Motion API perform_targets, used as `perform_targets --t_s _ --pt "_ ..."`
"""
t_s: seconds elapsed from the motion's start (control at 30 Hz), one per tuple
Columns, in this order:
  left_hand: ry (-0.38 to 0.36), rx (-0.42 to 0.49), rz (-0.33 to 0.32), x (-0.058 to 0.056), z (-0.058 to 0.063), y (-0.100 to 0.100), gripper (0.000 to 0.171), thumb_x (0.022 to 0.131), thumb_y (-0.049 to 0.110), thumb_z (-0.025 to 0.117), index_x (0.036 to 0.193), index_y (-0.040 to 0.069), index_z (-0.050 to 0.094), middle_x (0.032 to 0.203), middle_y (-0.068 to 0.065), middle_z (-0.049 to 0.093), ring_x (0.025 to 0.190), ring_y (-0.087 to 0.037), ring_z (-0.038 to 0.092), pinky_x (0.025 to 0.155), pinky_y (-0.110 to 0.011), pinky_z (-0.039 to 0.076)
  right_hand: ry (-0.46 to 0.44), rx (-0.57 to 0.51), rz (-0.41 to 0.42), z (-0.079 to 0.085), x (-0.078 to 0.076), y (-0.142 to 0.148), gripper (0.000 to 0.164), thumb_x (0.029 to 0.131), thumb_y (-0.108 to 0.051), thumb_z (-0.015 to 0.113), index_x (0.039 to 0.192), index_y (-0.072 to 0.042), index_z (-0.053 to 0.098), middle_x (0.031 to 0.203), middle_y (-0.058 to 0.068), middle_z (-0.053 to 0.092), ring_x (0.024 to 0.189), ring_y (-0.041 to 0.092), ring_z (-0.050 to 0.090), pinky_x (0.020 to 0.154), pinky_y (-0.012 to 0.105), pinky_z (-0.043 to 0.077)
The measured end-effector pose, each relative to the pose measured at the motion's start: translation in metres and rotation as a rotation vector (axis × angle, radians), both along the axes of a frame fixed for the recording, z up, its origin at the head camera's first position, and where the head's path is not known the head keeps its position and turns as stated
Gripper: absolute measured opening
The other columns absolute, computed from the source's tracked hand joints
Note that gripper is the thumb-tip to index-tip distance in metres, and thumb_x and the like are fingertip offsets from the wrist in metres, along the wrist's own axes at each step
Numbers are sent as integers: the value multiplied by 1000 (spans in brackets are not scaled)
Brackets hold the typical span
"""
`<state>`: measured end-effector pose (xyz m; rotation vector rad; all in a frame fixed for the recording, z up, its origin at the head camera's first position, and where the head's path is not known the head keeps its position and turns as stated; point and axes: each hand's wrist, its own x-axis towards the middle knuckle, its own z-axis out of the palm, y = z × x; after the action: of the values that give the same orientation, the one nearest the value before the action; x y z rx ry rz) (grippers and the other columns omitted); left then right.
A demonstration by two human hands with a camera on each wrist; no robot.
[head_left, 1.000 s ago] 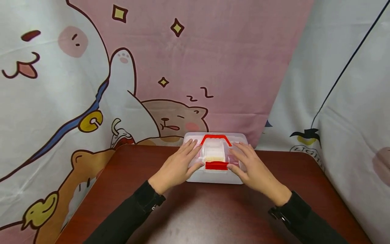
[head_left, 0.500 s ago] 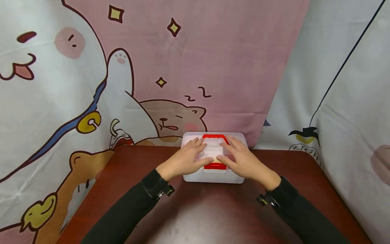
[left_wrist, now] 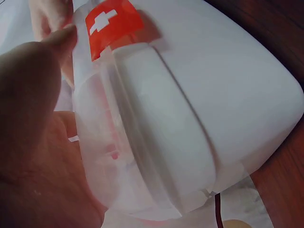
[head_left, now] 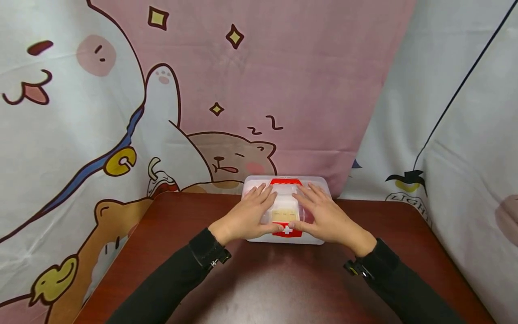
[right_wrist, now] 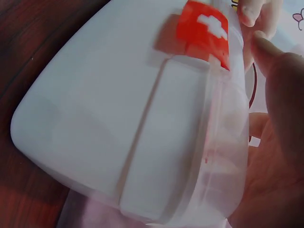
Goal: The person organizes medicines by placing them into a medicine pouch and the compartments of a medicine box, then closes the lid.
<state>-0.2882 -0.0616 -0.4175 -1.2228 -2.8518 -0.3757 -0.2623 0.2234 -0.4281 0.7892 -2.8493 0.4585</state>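
Note:
A white plastic first-aid box [head_left: 285, 200] with a translucent lid stands at the table's far edge. My left hand [head_left: 248, 216] lies over its left half, my right hand [head_left: 325, 213] over the right, fingers spread on the lid. Both thumbs meet the red front latch [head_left: 287, 231], which bears a white cross. In the left wrist view this latch [left_wrist: 114, 23] sticks out from the white front wall; the right wrist view has the latch [right_wrist: 204, 31] casting a shadow on that wall. Behind my fingertips shows the red carrying handle [head_left: 285, 181].
The box rests on a dark reddish-brown table [head_left: 279, 288]. A cartoon-printed cloth [head_left: 307, 81] hangs right behind the table and box. A pale cloth [head_left: 465, 148] hangs at the right side.
Both hands have come inward over the box, thumbs onto the latch. The latch has swung, now sitting lower in the head view with its white cross showing. The box has stayed put.

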Motion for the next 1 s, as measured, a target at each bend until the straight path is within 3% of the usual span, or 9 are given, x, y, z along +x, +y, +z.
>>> perform_targets --t_s 0.23,0.43,0.67,0.87,1.0 --pt "65 -29 15 4 -8 6 97 101 64 70 172 7 37 182 -17 30 172 -39 24 140 -55 20 117 67 -24 -12 11 -3 91 92 -63 81 163 -13 54 177 18 41 164 50 35 129 73 32" --pt "181 -101 53 13 -14 16 100 97 70 71 174 17 36 182 -12 31 171 -40 28 136 -64 24 195 153 -82 -16 25 -13 96 89 -65 83 165 -15 53 175 20 44 160 53 41 129 77 28" --pt "314 -142 96 16 -25 24 105 92 74 75 173 19 37 182 -11 32 169 -40 33 136 -64 26 352 229 -93 -26 30 -17 105 81 -69 88 161 -10 55 168 24 51 153 55 48 123 77 38" --pt "445 -168 115 15 -31 28 108 89 76 77 171 16 41 179 -13 39 164 -42 41 132 -65 35 369 259 -107 -29 23 -15 110 79 -68 90 164 -11 51 171 22 48 156 53 46 126 73 36" --pt "485 -198 126 13 -35 28 109 88 78 77 170 15 41 178 -14 41 163 -42 42 131 -65 35 350 258 -99 -31 20 -16 110 81 -69 88 166 -12 49 173 22 46 158 52 44 128 73 34"
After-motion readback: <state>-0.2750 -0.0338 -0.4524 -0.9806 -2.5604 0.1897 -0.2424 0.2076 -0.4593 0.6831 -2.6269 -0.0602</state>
